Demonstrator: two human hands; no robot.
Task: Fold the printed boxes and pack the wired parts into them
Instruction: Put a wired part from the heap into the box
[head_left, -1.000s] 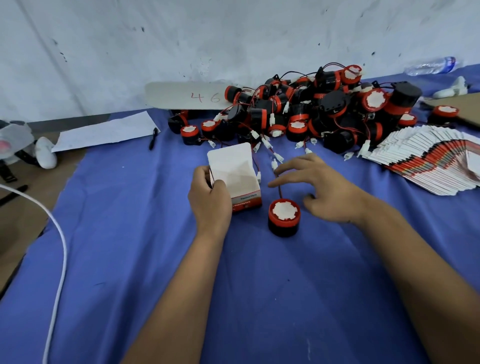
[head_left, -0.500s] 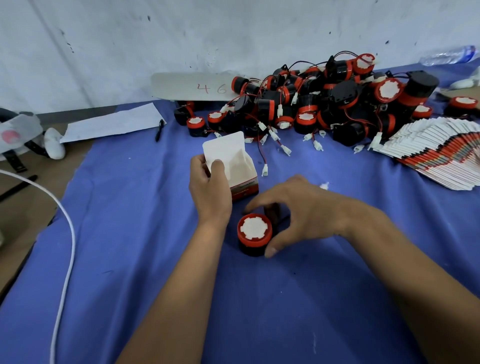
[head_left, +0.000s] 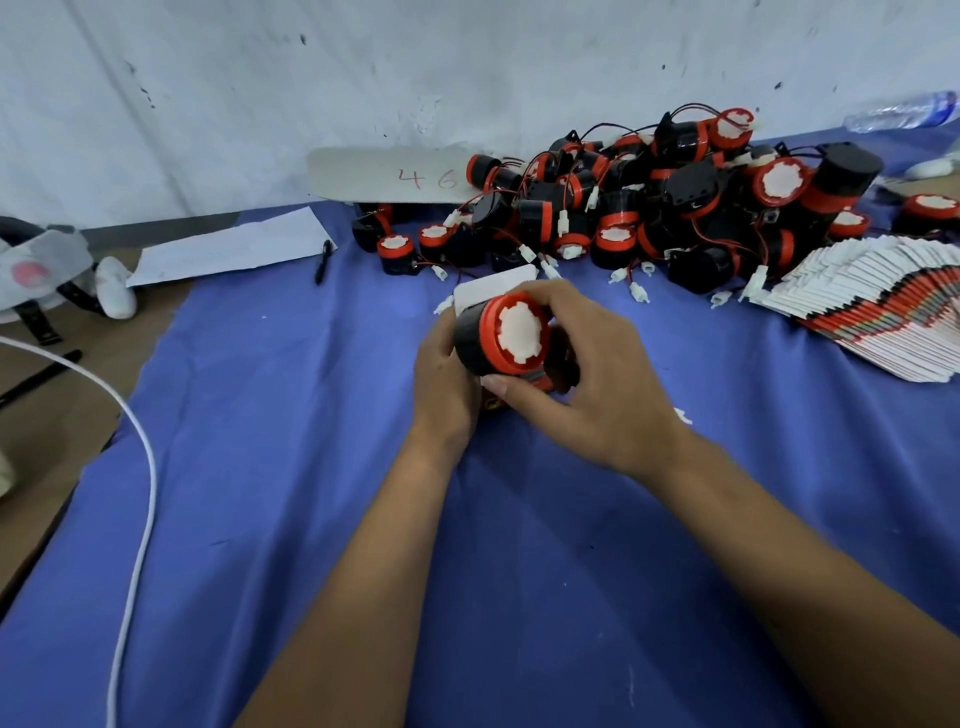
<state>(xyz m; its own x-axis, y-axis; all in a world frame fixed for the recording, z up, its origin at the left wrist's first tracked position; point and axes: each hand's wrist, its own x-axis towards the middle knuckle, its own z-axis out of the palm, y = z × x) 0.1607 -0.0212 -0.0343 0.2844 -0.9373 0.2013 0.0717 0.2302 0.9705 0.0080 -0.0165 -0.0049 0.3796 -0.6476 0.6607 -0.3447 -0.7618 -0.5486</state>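
My right hand (head_left: 597, 384) grips a black-and-red wired part (head_left: 506, 335), fingers curled round it, against the box (head_left: 493, 286) my left hand (head_left: 447, 379) holds mid-desk.

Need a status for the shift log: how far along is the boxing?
Done: one box is folded open. No packed boxes are in view. In hand: the right hand grips a black-and-red wired part at that box, which the left hand holds. Left: the pile of parts and the stack of flat boxes.
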